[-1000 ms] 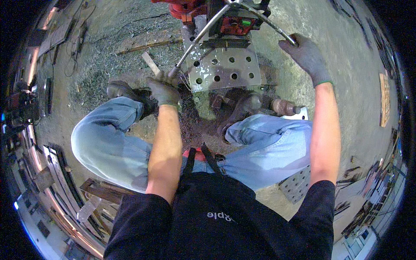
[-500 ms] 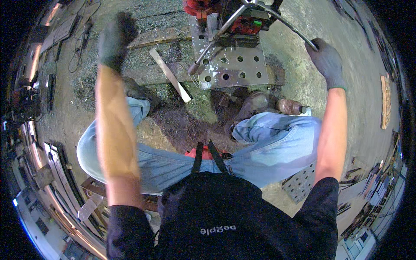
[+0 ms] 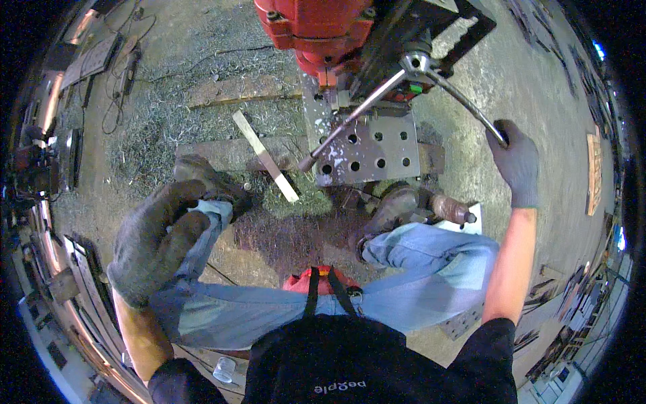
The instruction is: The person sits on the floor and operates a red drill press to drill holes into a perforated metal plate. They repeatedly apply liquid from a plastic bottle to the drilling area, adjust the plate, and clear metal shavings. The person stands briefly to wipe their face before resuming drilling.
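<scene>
Nearest the camera, the left hand now hangs over the left knee in its dark glove, fingers loosely curled and holding nothing; half a second ago it was raised high toward the scrap at the upper left, and a second ago it rested down by the plate, so it has swung away from the work and come back close to the body. Below it the jeans spread to either side of a patch of floor strewn with metal shavings, with a boot planted by the work. Just beyond the boots lies the plate, a grey steel piece with rows of round holes, sitting under the red drill; a pale strip lies slantwise to its left. The right hand stays closed around the end of one lever of the drill's feed handle, as in both earlier views, though the arm now reaches further out to the side. With the left hand off the plate, the piece looks to be held only by the machine and its own weight while the right hand works the feed.
</scene>
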### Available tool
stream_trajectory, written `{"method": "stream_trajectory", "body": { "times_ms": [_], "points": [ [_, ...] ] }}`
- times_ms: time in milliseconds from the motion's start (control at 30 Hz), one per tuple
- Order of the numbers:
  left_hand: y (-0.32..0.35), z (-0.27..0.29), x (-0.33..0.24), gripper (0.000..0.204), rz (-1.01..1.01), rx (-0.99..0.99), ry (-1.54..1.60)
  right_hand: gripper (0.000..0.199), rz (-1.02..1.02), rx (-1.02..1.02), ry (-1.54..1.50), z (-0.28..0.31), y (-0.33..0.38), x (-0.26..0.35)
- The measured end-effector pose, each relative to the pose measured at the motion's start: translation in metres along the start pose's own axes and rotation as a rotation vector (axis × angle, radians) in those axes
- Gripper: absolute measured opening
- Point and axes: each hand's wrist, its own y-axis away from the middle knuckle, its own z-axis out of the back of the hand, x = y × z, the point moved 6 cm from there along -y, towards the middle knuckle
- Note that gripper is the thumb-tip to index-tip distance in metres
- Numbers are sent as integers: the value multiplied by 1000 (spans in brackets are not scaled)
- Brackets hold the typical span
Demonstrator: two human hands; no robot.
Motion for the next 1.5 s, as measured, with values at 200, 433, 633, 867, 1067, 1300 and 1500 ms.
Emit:
{"method": "stream_trajectory", "body": {
  "times_ms": [200, 433, 633, 867, 1067, 1300, 1500],
  "points": [
    [-25, 4, 31, 40, 39, 59, -137, 35, -60, 50, -6, 3, 1, 3],
    [-33, -1, 4, 40, -94, 64, -63, 31, -37, 50, -8, 0, 2, 7],
    [-36, -3, -1, 39, -158, 123, -85, 26, 28, 153, 49, -30, -5, 7],
    [-37, -11, 16, 38, -142, 128, -107, 24, 1, -47, 201, -19, -1, 2],
    [-34, -19, 23, 35, -151, 131, -130, 28, -144, -198, 312, 21, 6, 8],
    [-30, -32, 33, 28, -159, 162, -138, 34, -158, -93, 298, 20, 2, 1],
    [-28, -35, 31, 46, -124, 222, -99, 36, -114, -69, 231, 19, 6, 3]
  ]
}}
